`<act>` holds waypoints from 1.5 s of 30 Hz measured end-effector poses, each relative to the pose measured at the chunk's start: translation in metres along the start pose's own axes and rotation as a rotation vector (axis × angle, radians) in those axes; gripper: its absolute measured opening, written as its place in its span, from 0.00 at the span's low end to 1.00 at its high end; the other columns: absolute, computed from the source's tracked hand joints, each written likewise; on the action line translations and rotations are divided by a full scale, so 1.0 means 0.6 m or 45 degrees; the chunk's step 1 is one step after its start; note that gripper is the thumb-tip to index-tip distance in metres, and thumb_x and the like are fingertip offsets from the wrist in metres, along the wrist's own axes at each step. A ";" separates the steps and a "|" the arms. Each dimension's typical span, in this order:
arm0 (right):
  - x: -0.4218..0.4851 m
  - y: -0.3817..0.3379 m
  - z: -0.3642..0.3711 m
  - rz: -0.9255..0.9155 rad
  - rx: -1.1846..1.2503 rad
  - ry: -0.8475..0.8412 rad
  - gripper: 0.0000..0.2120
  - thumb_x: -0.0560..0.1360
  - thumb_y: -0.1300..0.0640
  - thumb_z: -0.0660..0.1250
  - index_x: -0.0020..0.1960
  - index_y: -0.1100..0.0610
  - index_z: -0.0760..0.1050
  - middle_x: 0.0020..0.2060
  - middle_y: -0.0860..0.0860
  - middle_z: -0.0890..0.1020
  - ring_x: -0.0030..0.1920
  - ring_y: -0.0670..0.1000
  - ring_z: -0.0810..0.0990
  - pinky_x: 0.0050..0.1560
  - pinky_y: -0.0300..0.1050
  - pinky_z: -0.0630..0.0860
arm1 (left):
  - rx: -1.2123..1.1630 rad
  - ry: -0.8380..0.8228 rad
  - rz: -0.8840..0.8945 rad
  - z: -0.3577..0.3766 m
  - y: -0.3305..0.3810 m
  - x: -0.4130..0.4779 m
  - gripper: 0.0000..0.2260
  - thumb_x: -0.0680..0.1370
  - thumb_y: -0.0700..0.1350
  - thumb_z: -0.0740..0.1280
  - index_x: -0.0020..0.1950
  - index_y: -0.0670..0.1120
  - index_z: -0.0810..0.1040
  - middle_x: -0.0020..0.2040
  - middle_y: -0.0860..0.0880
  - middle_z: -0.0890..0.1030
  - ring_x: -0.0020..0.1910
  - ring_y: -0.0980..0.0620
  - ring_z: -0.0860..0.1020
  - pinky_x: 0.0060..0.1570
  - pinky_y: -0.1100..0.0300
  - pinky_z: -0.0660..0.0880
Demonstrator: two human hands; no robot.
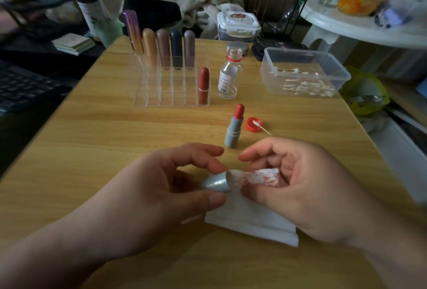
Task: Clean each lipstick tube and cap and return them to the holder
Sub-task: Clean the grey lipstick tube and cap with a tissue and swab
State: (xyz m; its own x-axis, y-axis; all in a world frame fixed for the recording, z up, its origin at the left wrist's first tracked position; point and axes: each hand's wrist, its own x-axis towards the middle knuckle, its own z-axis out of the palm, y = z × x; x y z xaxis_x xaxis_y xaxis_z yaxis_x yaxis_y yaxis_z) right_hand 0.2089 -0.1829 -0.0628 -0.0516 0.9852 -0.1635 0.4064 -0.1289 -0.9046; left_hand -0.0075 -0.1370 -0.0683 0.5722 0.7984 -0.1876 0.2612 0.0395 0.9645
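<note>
Head view: left hand (147,187) pinches the silver cap (216,182), probably light and slick; right hand's (300,184) grip holds soft stained tissue (251,217).

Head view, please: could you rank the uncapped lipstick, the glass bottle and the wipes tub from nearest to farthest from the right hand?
1. The uncapped lipstick, standing just beyond the fingertips of the right hand.
2. The glass bottle, mid-table, right of the holder.
3. The wipes tub, farthest back, beyond the bottle.
</note>
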 end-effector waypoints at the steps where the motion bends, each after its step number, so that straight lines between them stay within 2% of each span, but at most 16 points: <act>1: -0.002 -0.002 0.002 0.003 0.036 -0.026 0.16 0.69 0.63 0.78 0.51 0.48 0.80 0.42 0.49 0.85 0.42 0.54 0.85 0.47 0.56 0.83 | 0.015 -0.027 0.038 0.001 -0.002 -0.001 0.14 0.64 0.53 0.80 0.48 0.56 0.84 0.60 0.60 0.82 0.52 0.51 0.84 0.54 0.51 0.81; 4: -0.006 -0.001 0.002 -0.007 0.163 -0.048 0.18 0.67 0.66 0.78 0.51 0.50 0.80 0.42 0.52 0.85 0.42 0.56 0.85 0.43 0.49 0.81 | 0.017 -0.059 0.118 0.007 -0.002 -0.004 0.11 0.68 0.50 0.79 0.49 0.56 0.85 0.47 0.53 0.87 0.47 0.55 0.85 0.47 0.64 0.80; 7: -0.007 0.002 -0.012 -0.038 0.404 0.001 0.18 0.64 0.64 0.79 0.51 0.53 0.82 0.44 0.56 0.86 0.44 0.54 0.85 0.44 0.43 0.81 | -0.152 0.076 0.178 0.012 -0.005 -0.005 0.10 0.65 0.43 0.79 0.45 0.52 0.86 0.44 0.47 0.87 0.44 0.51 0.85 0.44 0.64 0.80; 10: -0.004 0.010 -0.015 -0.004 0.846 -0.063 0.19 0.64 0.66 0.77 0.54 0.60 0.82 0.51 0.64 0.84 0.54 0.62 0.83 0.57 0.51 0.79 | -0.501 0.179 0.195 0.012 -0.017 -0.001 0.14 0.60 0.44 0.82 0.43 0.48 0.87 0.45 0.44 0.87 0.45 0.51 0.85 0.44 0.64 0.80; 12: -0.007 0.010 -0.001 -0.009 0.936 -0.170 0.18 0.68 0.65 0.74 0.58 0.63 0.81 0.56 0.65 0.83 0.59 0.63 0.81 0.64 0.52 0.76 | -0.666 0.192 0.180 0.017 -0.020 -0.001 0.19 0.55 0.47 0.85 0.44 0.47 0.87 0.45 0.43 0.86 0.45 0.50 0.85 0.45 0.63 0.80; 14: -0.013 0.010 0.014 -0.002 0.999 -0.156 0.14 0.70 0.64 0.73 0.56 0.64 0.82 0.55 0.64 0.83 0.58 0.62 0.82 0.62 0.49 0.77 | -0.714 0.237 0.105 0.024 -0.020 0.000 0.17 0.56 0.43 0.85 0.42 0.47 0.87 0.44 0.42 0.86 0.44 0.49 0.85 0.43 0.62 0.81; 16: -0.018 0.014 0.028 0.016 1.036 -0.021 0.11 0.70 0.64 0.74 0.52 0.65 0.83 0.51 0.66 0.84 0.54 0.64 0.83 0.58 0.52 0.79 | -0.638 0.250 -0.002 0.032 -0.013 -0.003 0.12 0.59 0.38 0.82 0.40 0.46 0.86 0.43 0.42 0.87 0.41 0.50 0.86 0.39 0.62 0.82; 19: -0.019 0.023 0.042 0.031 0.966 0.151 0.10 0.71 0.60 0.73 0.50 0.65 0.82 0.49 0.68 0.83 0.53 0.70 0.81 0.58 0.61 0.77 | -0.431 0.189 -0.086 0.035 -0.006 -0.007 0.14 0.58 0.39 0.77 0.42 0.42 0.84 0.42 0.44 0.87 0.40 0.51 0.86 0.39 0.64 0.81; 21: -0.020 0.022 0.041 0.032 0.901 0.236 0.11 0.71 0.59 0.70 0.49 0.65 0.82 0.46 0.67 0.84 0.50 0.69 0.82 0.55 0.63 0.77 | -0.269 0.174 -0.089 0.030 -0.003 -0.008 0.15 0.59 0.44 0.78 0.44 0.47 0.85 0.43 0.49 0.87 0.42 0.52 0.86 0.41 0.64 0.81; 23: -0.025 0.015 0.037 -0.015 0.684 0.320 0.09 0.71 0.57 0.70 0.47 0.61 0.82 0.42 0.62 0.85 0.45 0.65 0.84 0.51 0.64 0.80 | -0.095 0.208 -0.048 0.026 -0.005 -0.008 0.15 0.61 0.52 0.82 0.46 0.56 0.85 0.46 0.53 0.87 0.44 0.52 0.86 0.47 0.56 0.82; 25: -0.030 0.008 0.031 -0.172 0.277 0.475 0.05 0.74 0.56 0.72 0.44 0.58 0.82 0.36 0.54 0.85 0.38 0.56 0.84 0.39 0.54 0.82 | 0.031 0.270 0.054 0.024 -0.007 -0.010 0.15 0.63 0.58 0.80 0.48 0.59 0.84 0.51 0.56 0.85 0.47 0.50 0.85 0.50 0.47 0.81; 28: -0.034 -0.003 0.030 -0.474 -0.201 0.683 0.06 0.72 0.59 0.74 0.38 0.54 0.79 0.31 0.47 0.82 0.30 0.45 0.80 0.26 0.33 0.73 | 0.224 0.299 0.150 0.022 -0.004 -0.018 0.13 0.66 0.60 0.75 0.50 0.63 0.83 0.49 0.57 0.85 0.47 0.51 0.84 0.50 0.49 0.80; 31: -0.038 -0.004 0.035 -0.608 -0.297 0.682 0.06 0.71 0.61 0.74 0.38 0.52 0.79 0.29 0.43 0.80 0.30 0.41 0.79 0.28 0.28 0.69 | 0.215 0.313 0.130 0.024 0.000 -0.024 0.15 0.65 0.59 0.74 0.51 0.66 0.82 0.45 0.59 0.86 0.46 0.54 0.84 0.50 0.51 0.81; 35: -0.042 -0.007 0.041 -0.696 -0.428 0.654 0.06 0.72 0.64 0.74 0.43 0.54 0.81 0.36 0.40 0.81 0.37 0.39 0.80 0.35 0.26 0.71 | 0.183 0.295 0.133 0.030 -0.001 -0.024 0.16 0.63 0.58 0.74 0.51 0.67 0.82 0.43 0.59 0.86 0.45 0.56 0.85 0.50 0.53 0.81; 42: -0.041 -0.004 0.039 -0.803 -0.230 0.454 0.03 0.72 0.65 0.73 0.46 0.61 0.83 0.41 0.52 0.83 0.40 0.51 0.83 0.37 0.43 0.76 | 0.008 0.179 0.155 0.021 0.002 -0.021 0.14 0.64 0.53 0.75 0.49 0.63 0.84 0.42 0.56 0.87 0.42 0.58 0.85 0.46 0.65 0.80; 45: -0.038 -0.005 0.034 -0.816 -0.145 0.358 0.06 0.72 0.66 0.72 0.49 0.62 0.83 0.42 0.55 0.84 0.40 0.54 0.83 0.35 0.45 0.76 | -0.047 0.111 0.155 0.011 0.002 -0.018 0.12 0.68 0.52 0.79 0.50 0.61 0.85 0.40 0.51 0.87 0.38 0.54 0.84 0.41 0.64 0.79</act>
State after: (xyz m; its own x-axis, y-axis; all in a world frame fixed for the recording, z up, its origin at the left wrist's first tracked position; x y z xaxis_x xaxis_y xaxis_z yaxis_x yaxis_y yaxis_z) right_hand 0.1901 -0.2071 -0.0643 -0.0814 0.8570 0.5089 0.4682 0.4836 -0.7395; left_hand -0.0083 -0.1497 -0.0663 0.5278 0.8477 -0.0533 0.1642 -0.0403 0.9856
